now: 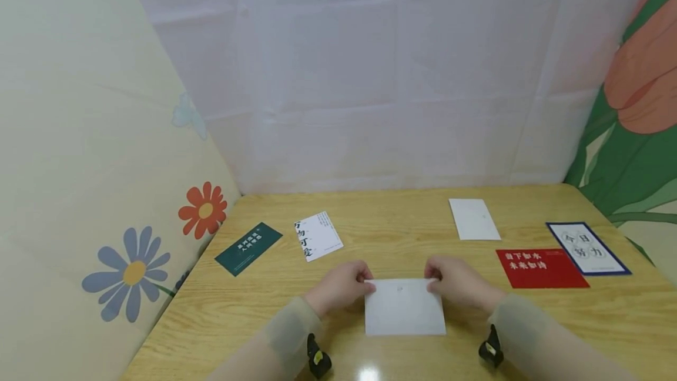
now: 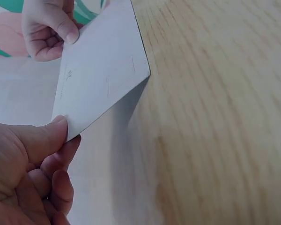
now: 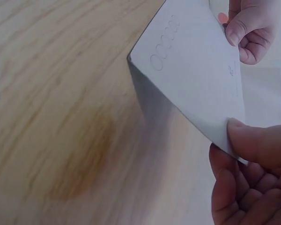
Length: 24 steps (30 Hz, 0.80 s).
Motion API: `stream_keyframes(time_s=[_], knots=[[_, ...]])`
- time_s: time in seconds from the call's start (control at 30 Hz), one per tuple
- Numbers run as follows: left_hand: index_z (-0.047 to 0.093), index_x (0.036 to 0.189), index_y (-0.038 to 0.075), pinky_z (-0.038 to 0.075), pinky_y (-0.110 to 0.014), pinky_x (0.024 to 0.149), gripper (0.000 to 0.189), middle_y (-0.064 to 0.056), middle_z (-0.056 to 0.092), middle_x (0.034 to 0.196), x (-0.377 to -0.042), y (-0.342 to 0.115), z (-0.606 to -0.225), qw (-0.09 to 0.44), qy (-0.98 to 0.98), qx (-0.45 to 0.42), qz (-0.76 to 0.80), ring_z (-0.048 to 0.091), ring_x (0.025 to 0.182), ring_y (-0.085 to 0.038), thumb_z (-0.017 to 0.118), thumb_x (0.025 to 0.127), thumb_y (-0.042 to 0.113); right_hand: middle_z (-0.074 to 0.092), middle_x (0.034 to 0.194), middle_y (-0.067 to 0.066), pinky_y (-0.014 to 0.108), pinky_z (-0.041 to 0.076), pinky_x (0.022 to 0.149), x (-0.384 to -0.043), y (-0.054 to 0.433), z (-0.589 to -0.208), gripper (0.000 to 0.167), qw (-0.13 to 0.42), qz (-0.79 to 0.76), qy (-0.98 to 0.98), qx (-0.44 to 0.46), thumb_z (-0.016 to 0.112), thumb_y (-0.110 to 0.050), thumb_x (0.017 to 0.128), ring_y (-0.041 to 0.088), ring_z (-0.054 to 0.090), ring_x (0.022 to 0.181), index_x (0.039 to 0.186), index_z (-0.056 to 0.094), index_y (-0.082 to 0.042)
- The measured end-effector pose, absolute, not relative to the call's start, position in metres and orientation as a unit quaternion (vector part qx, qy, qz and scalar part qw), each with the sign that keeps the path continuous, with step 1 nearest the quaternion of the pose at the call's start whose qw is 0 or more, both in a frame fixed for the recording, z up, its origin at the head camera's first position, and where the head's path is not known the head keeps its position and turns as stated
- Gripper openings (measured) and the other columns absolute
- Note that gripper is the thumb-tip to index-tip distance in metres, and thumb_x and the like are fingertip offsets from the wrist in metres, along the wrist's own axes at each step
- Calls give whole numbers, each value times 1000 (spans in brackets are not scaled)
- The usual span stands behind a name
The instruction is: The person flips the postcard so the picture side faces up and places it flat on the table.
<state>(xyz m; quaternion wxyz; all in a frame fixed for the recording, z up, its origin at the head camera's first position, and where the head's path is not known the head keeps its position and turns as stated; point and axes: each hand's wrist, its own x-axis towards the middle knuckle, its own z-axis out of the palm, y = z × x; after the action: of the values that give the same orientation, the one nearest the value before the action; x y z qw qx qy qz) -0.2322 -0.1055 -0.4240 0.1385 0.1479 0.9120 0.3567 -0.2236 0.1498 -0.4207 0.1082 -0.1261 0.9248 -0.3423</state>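
Though circles (image 3: 164,43) line it (very faintly), the held card (image 1: 405,311) looks white.

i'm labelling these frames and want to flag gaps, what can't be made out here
Underside of the held white card: turned away from the camera in all three views.
Wording of its printed mark: too small in every view.
Fine print on the green card: too small in the head view.
Underside of the far white card: face down on the table, head view.
Table's near edge: cut off by the head view's bottom edge.
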Motion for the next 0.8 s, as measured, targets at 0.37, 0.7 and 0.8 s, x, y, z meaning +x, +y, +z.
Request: stream_keyframes(time_s=[0.37,0.7,0.8], knots=[[62,88,18,45,-30,61,7,4,58,81,-234,-102,-414,79,933,154,316,53,73,-15,68,90,21,59,82,-5,35,48,72,-226,152,-413,16,68,-330,932,-135,72,-5,83,13,56,78,86,61,-16],[64,84,22,45,-33,73,9,12,63,80,-233,-102,-406,-17,943,208,258,56,73,-6,69,90,25,59,82,-5,33,48,69,-222,152,-400,16,38,-328,932,-147,71,-5,84,12,55,76,85,60,-16],[64,82,23,39,-37,78,10,16,63,77,-232,-102,-405,-40,946,219,238,55,72,-4,70,89,27,59,81,-6,33,47,69,-221,152,-399,16,30,-325,933,-154,71,-5,85,11,54,75,84,59,-16]])
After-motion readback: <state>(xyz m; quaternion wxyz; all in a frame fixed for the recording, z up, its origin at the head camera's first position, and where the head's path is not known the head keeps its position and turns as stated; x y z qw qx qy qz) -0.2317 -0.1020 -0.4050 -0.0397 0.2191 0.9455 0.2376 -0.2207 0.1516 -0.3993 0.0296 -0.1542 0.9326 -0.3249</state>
